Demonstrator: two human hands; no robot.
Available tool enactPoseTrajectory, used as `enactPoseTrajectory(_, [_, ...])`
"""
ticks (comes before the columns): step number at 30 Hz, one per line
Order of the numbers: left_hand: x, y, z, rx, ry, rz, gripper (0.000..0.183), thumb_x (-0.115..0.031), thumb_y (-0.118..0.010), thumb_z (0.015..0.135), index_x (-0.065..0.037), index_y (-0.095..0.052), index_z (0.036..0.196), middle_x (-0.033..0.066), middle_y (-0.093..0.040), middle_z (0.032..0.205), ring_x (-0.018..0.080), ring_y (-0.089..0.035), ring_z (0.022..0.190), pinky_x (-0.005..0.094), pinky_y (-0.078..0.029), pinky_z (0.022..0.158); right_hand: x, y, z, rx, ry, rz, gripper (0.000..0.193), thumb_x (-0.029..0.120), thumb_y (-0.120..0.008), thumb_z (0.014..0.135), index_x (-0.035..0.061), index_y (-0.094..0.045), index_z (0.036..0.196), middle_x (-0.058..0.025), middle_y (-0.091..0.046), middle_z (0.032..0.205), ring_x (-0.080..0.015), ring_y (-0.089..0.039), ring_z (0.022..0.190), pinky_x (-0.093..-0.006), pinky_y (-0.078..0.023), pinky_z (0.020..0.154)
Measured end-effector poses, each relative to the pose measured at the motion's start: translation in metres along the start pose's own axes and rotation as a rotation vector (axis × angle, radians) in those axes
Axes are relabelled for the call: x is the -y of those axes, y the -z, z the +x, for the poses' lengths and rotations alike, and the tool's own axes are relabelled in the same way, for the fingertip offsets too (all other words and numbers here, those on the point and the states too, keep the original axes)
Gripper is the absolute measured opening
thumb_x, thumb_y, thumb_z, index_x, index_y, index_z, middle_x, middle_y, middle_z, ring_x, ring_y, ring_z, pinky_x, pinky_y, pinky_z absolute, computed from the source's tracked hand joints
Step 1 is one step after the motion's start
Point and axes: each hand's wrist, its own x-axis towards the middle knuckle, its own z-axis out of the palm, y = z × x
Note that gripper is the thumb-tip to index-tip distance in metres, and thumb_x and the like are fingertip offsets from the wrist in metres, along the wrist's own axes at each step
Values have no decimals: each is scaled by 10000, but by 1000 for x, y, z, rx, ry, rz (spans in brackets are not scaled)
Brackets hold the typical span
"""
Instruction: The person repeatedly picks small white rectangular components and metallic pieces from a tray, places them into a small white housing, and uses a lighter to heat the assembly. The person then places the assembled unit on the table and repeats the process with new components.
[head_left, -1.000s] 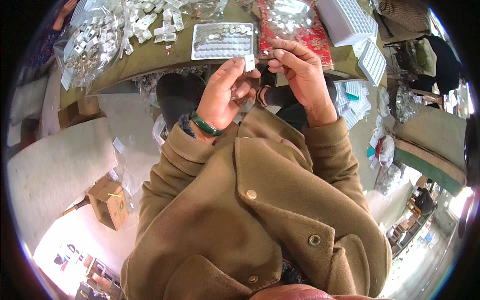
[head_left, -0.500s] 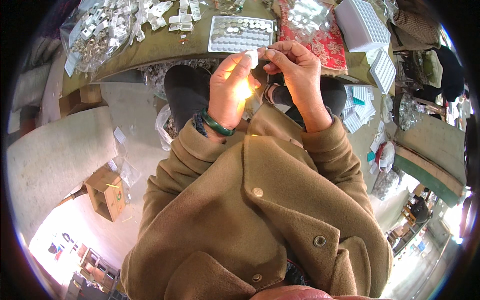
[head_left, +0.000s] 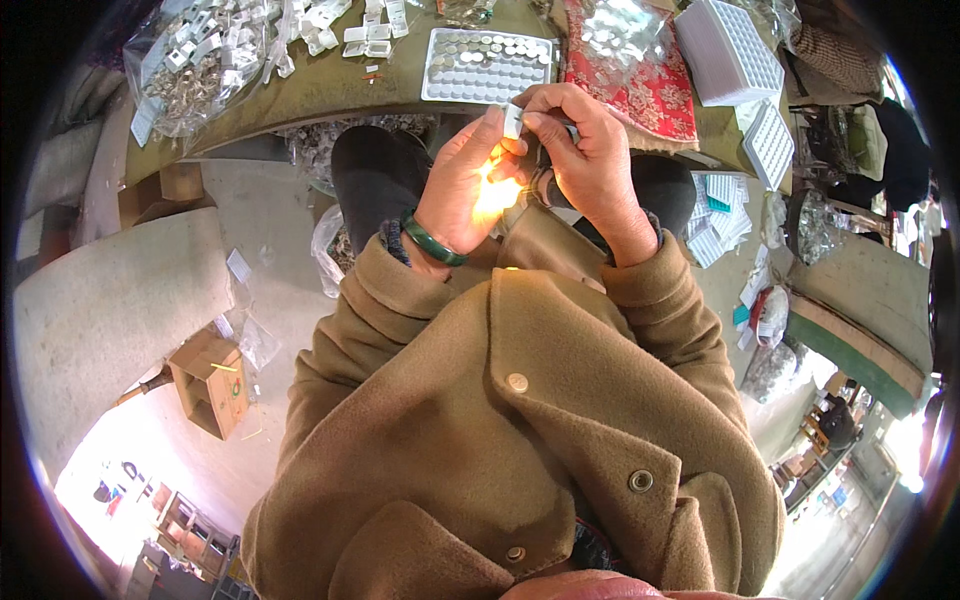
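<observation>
A small white plastic piece point(head_left: 512, 122), which looks like a little box, is pinched between the thumb and fingers of my left hand point(head_left: 455, 190). From the right, my right hand point(head_left: 590, 140) has its thumb and forefinger closed against that piece. Whether anything tiny sits between the right fingertips is hidden. Bright light falls on the left palm, and a green bangle point(head_left: 432, 242) circles that wrist. Just beyond both hands, on the table, lies a white tray point(head_left: 487, 97) with round hollows, its far rows filled with small round pieces.
At the left of the table point(head_left: 330, 95) a clear bag point(head_left: 190, 85) holds many small metal and white parts, beside loose white boxes point(head_left: 318, 25). Rightward are a red floral cloth point(head_left: 660, 105) and stacked white trays point(head_left: 725, 55). A cardboard box point(head_left: 210, 385) stands on the floor.
My right hand has moved slightly left, its fingertips now against the white piece. My left hand has turned a little, and the piece sits lower and tilted. The view has shifted slightly.
</observation>
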Motion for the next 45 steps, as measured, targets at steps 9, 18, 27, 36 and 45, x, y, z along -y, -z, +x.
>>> enactPoseTrajectory(9, [6, 6, 2, -45, -101, 212, 259, -323, -641, 971, -68, -603, 950, -17, -580, 821, 47, -474, 652, 231, -425, 614, 1, 1, 0, 21, 190, -276, 104, -12, -620, 820, 0, -619, 923, -153, -628, 849, -346, -634, 780, -387, -506, 679])
enactPoseTrajectory(18, [-10, 0, 3, -126, -11, 78, 236, -328, -594, 995, -93, -610, 978, -16, -558, 775, 27, -397, 558, 234, -403, 579, 3, 6, 9, 117, -208, -68, 133, 49, -671, 888, -30, -666, 995, -66, -701, 877, -100, -636, 805, -260, -517, 736])
enactPoseTrajectory(27, [-13, 5, 10, -145, 88, -28, 212, -306, -641, 972, -96, -610, 962, -17, -573, 789, 29, -417, 579, 222, -432, 602, 0, 3, 24, 153, 112, -234, 131, -39, -636, 832, -10, -640, 960, -134, -676, 857, -279, -667, 765, -342, -520, 690])
enactPoseTrajectory(36, [-27, 4, 20, -114, -252, 522, 184, -233, -604, 986, -49, -606, 1000, 35, -654, 863, 65, -583, 701, 207, -469, 647, 5, 19, 65, 390, 166, -252, 146, -32, -658, 837, -5, -682, 979, -129, -700, 870, -252, -697, 807, -313, -538, 722])
enactPoseTrajectory(45, [-54, 11, 18, -83, -176, 267, 210, -241, -473, 1044, -61, -550, 1123, 30, -590, 911, 59, -472, 620, 256, -472, 673, -23, -7, 156, 140, 302, -605, 143, 156, -608, 888, 48, -690, 936, -162, -684, 782, -335, -686, 767, -413, -536, 682])
